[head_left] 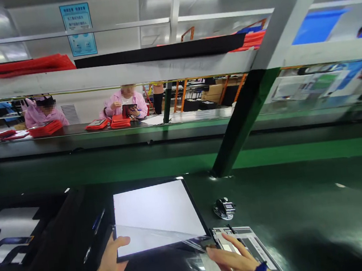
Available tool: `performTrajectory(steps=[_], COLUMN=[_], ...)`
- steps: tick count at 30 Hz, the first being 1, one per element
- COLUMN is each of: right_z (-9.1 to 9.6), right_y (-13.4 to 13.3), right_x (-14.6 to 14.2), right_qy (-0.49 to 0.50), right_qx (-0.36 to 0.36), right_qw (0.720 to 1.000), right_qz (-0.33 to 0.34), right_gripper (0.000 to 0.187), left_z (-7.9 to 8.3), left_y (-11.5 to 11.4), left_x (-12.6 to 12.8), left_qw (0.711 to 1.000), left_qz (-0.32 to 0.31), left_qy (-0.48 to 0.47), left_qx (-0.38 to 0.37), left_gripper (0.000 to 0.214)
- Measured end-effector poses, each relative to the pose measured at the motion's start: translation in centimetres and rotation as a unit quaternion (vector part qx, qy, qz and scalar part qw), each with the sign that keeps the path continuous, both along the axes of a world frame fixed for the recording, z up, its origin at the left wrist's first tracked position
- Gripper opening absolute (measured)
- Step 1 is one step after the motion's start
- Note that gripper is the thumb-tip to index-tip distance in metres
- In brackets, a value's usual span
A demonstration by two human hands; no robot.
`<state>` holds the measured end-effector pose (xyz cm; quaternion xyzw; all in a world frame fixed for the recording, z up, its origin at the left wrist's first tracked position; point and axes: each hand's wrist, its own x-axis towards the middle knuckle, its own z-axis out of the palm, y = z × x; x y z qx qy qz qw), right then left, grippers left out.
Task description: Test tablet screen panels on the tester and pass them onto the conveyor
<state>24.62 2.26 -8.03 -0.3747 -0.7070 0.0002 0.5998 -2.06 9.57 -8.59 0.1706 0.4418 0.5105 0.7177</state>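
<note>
A flat display panel with a white face and black border is tilted toward me above the dark green bench. My left hand grips its lower left edge, thumb on the front. Clear plastic film lies across the lower part of the face, its upper edge slanting down to the right. At the panel's lower right corner, my right hand has thumb and finger closed on the film's end. Beneath that hand is a flat board with white and grey sections. A small silver-and-black device stands behind it.
A black tray at left holds a white panel with a dark ribbon cable. Pens lie beside it. A slanted green-and-white post rises from the bench. Across it, people in pink sit near red stacks.
</note>
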Motion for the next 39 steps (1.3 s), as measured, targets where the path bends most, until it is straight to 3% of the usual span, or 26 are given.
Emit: performTrajectory(steps=[3, 6, 9, 12, 16, 20, 24, 30, 32, 36, 39], right_z=[3.8, 7.9, 10.8, 12.0, 12.2, 11.5, 9.1, 3.6, 2.1, 0.2, -0.9], right_y=[2.3, 6.0, 10.0, 12.4, 12.5, 11.4, 10.0, 8.1, 8.1, 8.8, 9.1], right_x=[-0.2, -1.3, -1.8, -1.5, -0.6, 0.1, 1.1, 1.1, 0.7, 0.0, -0.1], right_qy=[-0.028, 0.104, 0.165, 0.148, 0.107, 0.082, 0.103, 0.258, 0.291, 0.339, 0.371], right_qx=[0.016, -0.117, -0.265, -0.339, -0.379, -0.36, -0.331, -0.248, -0.212, -0.152, -0.12], right_qw=[0.999, 0.987, 0.937, 0.898, 0.883, 0.911, 0.933, 0.931, 0.932, 0.929, 0.921], right_qz=[0.003, 0.043, 0.159, 0.241, 0.256, 0.184, 0.099, 0.067, 0.04, 0.002, -0.018], right_gripper=[0.029, 0.035, 0.038, 0.038, 0.037, 0.043, 0.046, 0.044, 0.045, 0.041, 0.035], left_z=[0.1, 0.2, 0.2, 0.1, 0.1, 0.4, 0.5, 1.0, 1.1, 1.3, 1.1], left_y=[-0.1, -0.1, -0.1, 0.1, 0.3, 0.3, 0.2, 0.2, 0.3, 0.3, 0.1], left_x=[0.0, 0.1, 0.1, 0.1, -0.1, -0.2, -0.4, -0.2, 0.0, 0.3, 0.3], left_qw=[1.0, 1.0, 1.0, 0.999, 0.999, 0.999, 0.998, 0.995, 0.993, 0.99, 0.993], left_qz=[-0.016, -0.017, -0.024, -0.029, -0.019, -0.005, 0.008, -0.029, -0.052, -0.08, -0.075], left_qy=[0.009, 0.007, -0.012, -0.026, -0.034, -0.007, 0.0, -0.05, -0.08, -0.104, -0.09], left_qx=[0.011, 0.013, -0.002, -0.017, -0.026, -0.044, -0.06, -0.076, -0.07, -0.044, -0.015], left_gripper=[0.073, 0.075, 0.077, 0.077, 0.072, 0.068, 0.065, 0.055, 0.061, 0.084, 0.082])
